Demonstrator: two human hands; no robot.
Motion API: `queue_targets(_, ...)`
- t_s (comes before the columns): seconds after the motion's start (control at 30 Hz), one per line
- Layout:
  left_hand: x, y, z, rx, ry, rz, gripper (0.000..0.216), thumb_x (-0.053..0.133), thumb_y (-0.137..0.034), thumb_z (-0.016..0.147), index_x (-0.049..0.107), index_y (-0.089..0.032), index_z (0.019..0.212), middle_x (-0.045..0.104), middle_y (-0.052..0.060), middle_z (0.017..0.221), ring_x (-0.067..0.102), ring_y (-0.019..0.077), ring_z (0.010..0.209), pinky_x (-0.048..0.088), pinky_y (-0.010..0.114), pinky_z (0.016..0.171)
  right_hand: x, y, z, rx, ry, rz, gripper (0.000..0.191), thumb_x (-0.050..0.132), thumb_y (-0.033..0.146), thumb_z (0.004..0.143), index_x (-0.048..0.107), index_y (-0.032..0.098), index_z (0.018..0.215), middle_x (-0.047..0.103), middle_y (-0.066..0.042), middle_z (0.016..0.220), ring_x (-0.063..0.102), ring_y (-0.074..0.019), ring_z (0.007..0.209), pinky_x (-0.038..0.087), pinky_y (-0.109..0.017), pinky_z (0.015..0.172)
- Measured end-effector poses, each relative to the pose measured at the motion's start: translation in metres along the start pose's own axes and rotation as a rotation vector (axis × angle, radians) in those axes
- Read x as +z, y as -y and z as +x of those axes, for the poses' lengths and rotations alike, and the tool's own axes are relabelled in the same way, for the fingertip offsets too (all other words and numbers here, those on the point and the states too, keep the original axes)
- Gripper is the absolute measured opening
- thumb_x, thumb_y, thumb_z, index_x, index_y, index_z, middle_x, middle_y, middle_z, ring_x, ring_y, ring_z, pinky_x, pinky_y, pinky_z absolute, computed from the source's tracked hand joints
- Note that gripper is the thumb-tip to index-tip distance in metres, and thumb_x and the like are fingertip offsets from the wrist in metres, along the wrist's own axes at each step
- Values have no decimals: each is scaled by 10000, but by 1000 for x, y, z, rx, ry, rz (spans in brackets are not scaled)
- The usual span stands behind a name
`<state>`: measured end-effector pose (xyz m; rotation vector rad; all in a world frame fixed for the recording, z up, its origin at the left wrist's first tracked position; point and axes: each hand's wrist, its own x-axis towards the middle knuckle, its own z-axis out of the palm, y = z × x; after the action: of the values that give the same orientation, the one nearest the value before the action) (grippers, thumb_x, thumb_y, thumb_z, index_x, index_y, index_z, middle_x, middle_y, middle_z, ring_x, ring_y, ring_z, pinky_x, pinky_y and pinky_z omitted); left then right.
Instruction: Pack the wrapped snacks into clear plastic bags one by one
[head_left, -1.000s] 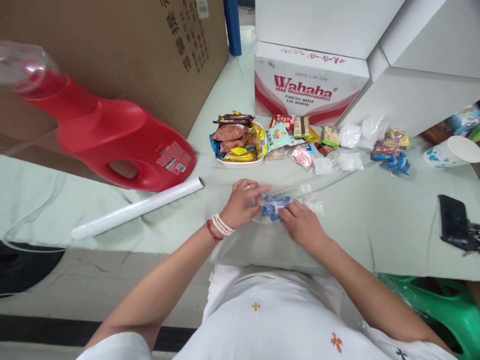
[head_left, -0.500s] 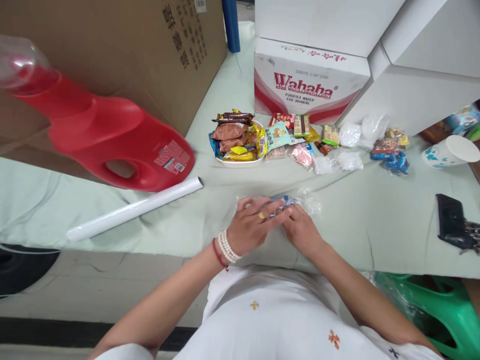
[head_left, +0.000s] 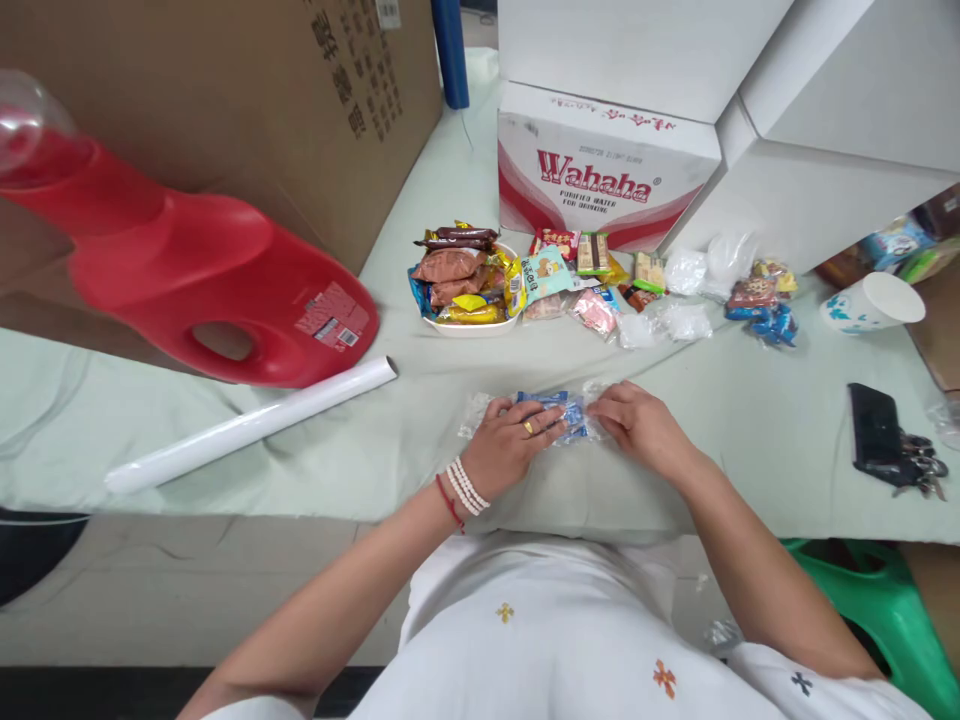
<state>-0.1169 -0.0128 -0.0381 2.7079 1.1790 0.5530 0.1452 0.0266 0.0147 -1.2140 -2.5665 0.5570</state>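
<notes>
In the head view, a clear plastic bag (head_left: pixel 475 416) with blue-printed packets (head_left: pixel 576 418) inside lies on the cloth near the table's front edge. My left hand (head_left: pixel 514 445) rests on top of it, fingers stretched out rather flat, hiding its middle. A ring and a beaded bracelet are on that side. At the bag's right end, the fingers of my right hand (head_left: pixel 637 425) are pinched together on the crinkled plastic. Further back stands a white bowl (head_left: pixel 480 329) heaped with wrapped snacks (head_left: pixel 450 265).
Several loose snack packets (head_left: pixel 547 273) and crumpled clear plastic bags (head_left: pixel 686 322) lie right of the bowl. A white roll (head_left: pixel 255 425) and big red bottle (head_left: pixel 225 270) are at left. Boxes (head_left: pixel 600 170) stand behind; a paper cup (head_left: pixel 874 303) and phone (head_left: pixel 875 425) with keys are at right.
My right hand has moved right, away from my left hand, to the bag's right end. More of the blue packets shows between the hands. The view has shifted slightly.
</notes>
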Motion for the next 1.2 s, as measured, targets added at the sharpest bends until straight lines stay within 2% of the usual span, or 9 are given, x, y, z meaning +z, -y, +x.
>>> queue_targets(0.23, 4, 0, -2, -6, -53, -6, 410, 474, -122, 1010, 653, -309, 1327, 655, 38, 1435, 581, 223, 1230, 326, 437, 984, -7, -38, -71, 176, 63, 173, 240, 499, 221, 985, 737, 243, 960, 687, -66, 941, 642, -209, 849, 516, -333, 737)
queue_targets(0.4, 1, -5, -2, 33, -75, 56, 414, 473, -99, 1004, 649, -290, 1326, 654, 39, 1435, 592, 230, 1216, 326, 451, 987, -8, -34, -43, 447, -342, 78, 332, 524, 394, 981, 670, 218, 1223, 670, -107, 1046, 602, -262, 956, 518, -391, 819)
queue_targets(0.5, -1, -8, -2, 35, -69, 81, 412, 481, -98, 998, 643, -266, 1338, 645, 52, 1447, 590, 236, 1219, 332, 458, 984, 9, -24, -16, 409, -238, -34, 459, 641, 460, 911, 647, 192, 1283, 658, -157, 1167, 534, -342, 1149, 460, -517, 999)
queue_targets(0.63, 0, -13, -5, 10, -58, 88, 414, 479, -107, 1002, 637, -261, 1353, 631, 62, 1463, 585, 236, 1235, 347, 457, 974, 20, -11, -12, 396, -241, -62, 149, 627, 323, 891, 703, 203, 937, 591, -171, 1279, 500, -352, 1233, 457, -509, 1014)
queue_targets(0.8, 4, -17, -4, -24, -59, 63, 424, 482, -117, 1000, 628, -261, 1371, 628, 67, 1465, 583, 245, 1249, 366, 475, 982, 8, 25, -9, 436, -244, 195, 153, 582, 354, 953, 622, 225, 881, 635, -25, 788, 584, -179, 665, 466, -296, 631)
queue_targets(0.87, 4, -16, -3, -36, -45, 23, 434, 484, -108, 989, 632, -261, 1368, 659, 76, 1424, 583, 251, 1262, 373, 489, 1009, 13, 43, 3, 341, -226, 245, 162, 561, 322, 975, 614, 227, 853, 615, -3, 719, 578, -169, 647, 456, -283, 638)
queue_targets(1.03, -5, 2, -15, -4, -68, -268, 425, 485, -117, 929, 691, -244, 1278, 741, 86, 1253, 614, 248, 1247, 433, 470, 1066, 46, 67, 26, 149, -230, 371, 157, 518, 225, 993, 668, 218, 1039, 661, -53, 909, 633, -182, 803, 512, -293, 725)
queue_targets(1.1, -12, 10, -22, -118, -161, -383, 427, 431, -146, 950, 680, -250, 1280, 733, 82, 1256, 630, 218, 1220, 465, 428, 1066, 55, 69, 25, 119, -229, 410, 221, 511, 208, 994, 674, 212, 1143, 650, -74, 980, 640, -183, 847, 536, -308, 762)
queue_targets(1.2, -18, 17, -27, -556, -273, -256, 384, 493, -310, 970, 650, -227, 1310, 640, 130, 1395, 524, 293, 1346, 385, 525, 1149, 60, 70, 19, 90, -231, 419, 307, 484, 195, 997, 665, 213, 1244, 616, -101, 1072, 644, -195, 922, 562, -346, 827)
